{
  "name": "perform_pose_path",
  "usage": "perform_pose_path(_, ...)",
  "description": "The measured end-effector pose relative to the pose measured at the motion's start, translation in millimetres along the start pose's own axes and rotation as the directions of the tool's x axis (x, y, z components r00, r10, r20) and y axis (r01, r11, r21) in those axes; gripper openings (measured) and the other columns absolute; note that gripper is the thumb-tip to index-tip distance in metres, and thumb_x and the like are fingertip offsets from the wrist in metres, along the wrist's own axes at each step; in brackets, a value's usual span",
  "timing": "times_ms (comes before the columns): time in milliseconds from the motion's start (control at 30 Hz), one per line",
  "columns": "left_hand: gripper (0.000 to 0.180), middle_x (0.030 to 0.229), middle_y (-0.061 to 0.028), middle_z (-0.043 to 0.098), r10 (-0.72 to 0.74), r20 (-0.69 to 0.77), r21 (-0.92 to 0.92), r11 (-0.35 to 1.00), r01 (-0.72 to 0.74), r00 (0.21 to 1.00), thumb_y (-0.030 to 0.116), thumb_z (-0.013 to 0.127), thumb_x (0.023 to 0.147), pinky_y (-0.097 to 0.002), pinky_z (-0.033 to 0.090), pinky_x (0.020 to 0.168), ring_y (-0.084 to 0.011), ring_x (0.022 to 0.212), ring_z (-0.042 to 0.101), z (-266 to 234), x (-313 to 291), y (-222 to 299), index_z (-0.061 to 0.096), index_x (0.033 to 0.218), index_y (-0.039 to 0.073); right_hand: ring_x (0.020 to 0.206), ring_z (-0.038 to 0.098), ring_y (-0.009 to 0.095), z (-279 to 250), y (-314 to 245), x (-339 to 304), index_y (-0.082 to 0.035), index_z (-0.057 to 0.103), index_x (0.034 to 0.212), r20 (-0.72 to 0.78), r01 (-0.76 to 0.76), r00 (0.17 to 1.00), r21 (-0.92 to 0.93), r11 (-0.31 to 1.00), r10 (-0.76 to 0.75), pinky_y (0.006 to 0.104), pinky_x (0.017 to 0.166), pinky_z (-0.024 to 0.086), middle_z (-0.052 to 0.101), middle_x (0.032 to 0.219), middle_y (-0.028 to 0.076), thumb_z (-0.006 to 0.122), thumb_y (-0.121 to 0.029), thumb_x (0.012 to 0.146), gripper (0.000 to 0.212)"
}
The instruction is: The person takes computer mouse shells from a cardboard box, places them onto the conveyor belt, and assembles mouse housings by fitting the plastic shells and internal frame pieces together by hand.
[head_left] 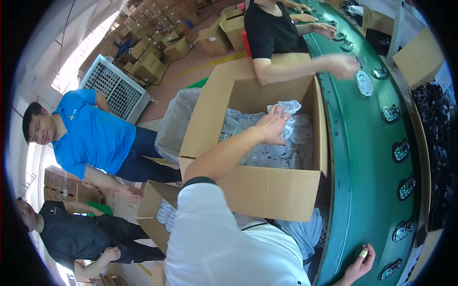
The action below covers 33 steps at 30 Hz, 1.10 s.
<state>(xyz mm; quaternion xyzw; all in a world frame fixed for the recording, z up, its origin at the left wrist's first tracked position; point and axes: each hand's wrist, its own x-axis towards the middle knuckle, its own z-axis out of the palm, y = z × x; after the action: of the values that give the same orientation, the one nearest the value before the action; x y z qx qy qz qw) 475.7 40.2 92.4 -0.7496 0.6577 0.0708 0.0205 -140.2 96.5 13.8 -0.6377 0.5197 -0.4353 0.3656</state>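
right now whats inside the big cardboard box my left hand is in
The cardboard box holds a heap of small clear plastic bags with pale contents. The left hand rests on top, fingers on one bag. Whatever lies beneath the heap, and the box floor, is covered.

Green conveyor belt [362,157] carrying packets [401,150].

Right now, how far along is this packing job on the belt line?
Done so far: a row of dark packs already lies spaced along the green conveyor belt. In hand: the left hand reaches into the open cardboard box onto the white bagged items, while the right hand rests at the belt's edge. Left: the box looks well filled with bags.
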Motion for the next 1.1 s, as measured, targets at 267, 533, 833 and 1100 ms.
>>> perform_pose_path(267,0.097,0.139,-0.0226,0.039,0.259,-0.505,-0.018,0.951,-0.310,0.823,0.034,0.101,0.054,-0.0568,0.047,0.107,-0.0490,0.138,0.037,-85.3,-42.9,95.4,0.048,0.131,0.008,0.105,0.065,0.021,-4.3,-5.6,-14.4,0.007,0.063,0.124,-0.072,-0.019,0.997,0.111,0.994,0.027,0.0338,0.097,0.050,0.067,0.113,0.013,0.052,-0.007,0.104,0.027)
perform_pose_path(533,0.095,0.136,-0.0260,0.041,0.711,-0.368,-0.031,0.635,-0.772,0.600,0.036,0.096,0.059,-0.0552,0.051,0.105,-0.0508,0.136,0.038,-74.8,-39.5,212.5,0.048,0.134,0.003,0.092,0.068,0.016,0.8,-24.2,-12.2,0.002,0.070,0.109,-0.138,-0.105,0.983,0.129,0.986,0.122,0.0300,0.085,0.053,0.073,0.096,0.008,0.061,-0.002,0.095,0.017)
perform_pose_path(833,0.091,0.142,-0.0274,0.041,0.774,-0.163,0.000,0.620,-0.785,0.611,0.034,0.095,0.063,-0.0508,0.056,0.104,-0.0496,0.142,0.033,-56.4,-12.9,261.8,0.048,0.135,0.001,0.088,0.067,0.014,-2.6,-27.2,-12.5,0.002,0.070,0.109,-0.169,-0.101,0.977,0.153,0.983,0.127,0.0279,0.080,0.053,0.073,0.096,0.008,0.061,-0.002,0.096,0.017)
perform_pose_path(1100,0.095,0.144,-0.0304,0.038,0.527,-0.169,0.030,0.847,-0.530,0.833,0.037,0.095,0.065,-0.0540,0.053,0.107,-0.0509,0.143,0.032,-53.4,30.9,248.7,0.044,0.136,-0.001,0.089,0.067,0.014,-4.8,-28.7,-13.2,0.002,0.070,0.110,-0.172,-0.114,0.975,0.164,0.980,0.143,0.0274,0.080,0.053,0.073,0.097,0.008,0.060,-0.002,0.096,0.017)
